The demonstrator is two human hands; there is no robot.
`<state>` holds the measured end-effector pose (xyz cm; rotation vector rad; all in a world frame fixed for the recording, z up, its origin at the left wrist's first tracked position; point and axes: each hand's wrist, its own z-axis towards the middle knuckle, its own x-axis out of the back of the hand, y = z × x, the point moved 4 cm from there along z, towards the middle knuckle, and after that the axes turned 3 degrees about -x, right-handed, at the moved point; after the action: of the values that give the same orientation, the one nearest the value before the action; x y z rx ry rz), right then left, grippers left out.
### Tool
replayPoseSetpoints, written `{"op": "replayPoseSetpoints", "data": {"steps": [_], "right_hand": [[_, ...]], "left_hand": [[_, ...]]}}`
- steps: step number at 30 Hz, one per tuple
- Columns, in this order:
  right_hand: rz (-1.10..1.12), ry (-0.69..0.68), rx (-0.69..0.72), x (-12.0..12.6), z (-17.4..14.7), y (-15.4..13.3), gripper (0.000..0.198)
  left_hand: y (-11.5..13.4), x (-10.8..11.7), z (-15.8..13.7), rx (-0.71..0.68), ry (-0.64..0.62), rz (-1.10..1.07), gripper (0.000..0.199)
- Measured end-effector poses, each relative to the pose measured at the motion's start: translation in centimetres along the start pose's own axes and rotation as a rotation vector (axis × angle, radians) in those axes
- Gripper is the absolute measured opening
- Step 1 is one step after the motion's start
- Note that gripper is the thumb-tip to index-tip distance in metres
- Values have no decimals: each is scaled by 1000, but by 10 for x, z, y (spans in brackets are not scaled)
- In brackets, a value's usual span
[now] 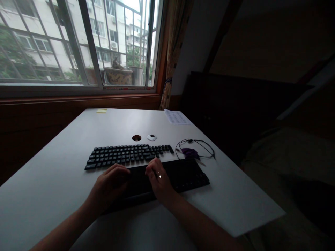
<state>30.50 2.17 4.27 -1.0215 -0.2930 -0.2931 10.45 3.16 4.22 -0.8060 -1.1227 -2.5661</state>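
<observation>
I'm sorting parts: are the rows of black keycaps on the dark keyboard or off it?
Off: the black keycaps sit in rows on the white desk, just beyond the dark keyboard.

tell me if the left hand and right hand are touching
Apart: the head view shows a strip of the black keyboard between the left hand and the right hand.

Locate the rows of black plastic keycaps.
In the head view, the rows of black plastic keycaps lie mostly left of centre on the white tabletop, just beyond the long black keyboard body and nearer than the round brown hole.
</observation>
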Motion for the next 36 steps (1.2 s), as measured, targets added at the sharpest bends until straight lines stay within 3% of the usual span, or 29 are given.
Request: {"op": "replayPoseSetpoints", "data": {"steps": [10,20,26,31,36], "right_hand": [[-62,-84,91,-6,-5,8,11],[-35,-167,153,-7,-6,2,23],[-56,-221,165,-9,-7,1,22],[-181,-226,161,15,7,9,21],[-439,-186,67,65,36,44,16]], "left_hand": [[-11,-6,-8,186,-52,-122,15],[-6,-7,-5,125,-84,-121,9],[-5,-11,-8,179,-104,-146,12],[-5,-8,-6,146,-76,-162,18],[-1,-4,-4,-46,-61,64,9]]}}
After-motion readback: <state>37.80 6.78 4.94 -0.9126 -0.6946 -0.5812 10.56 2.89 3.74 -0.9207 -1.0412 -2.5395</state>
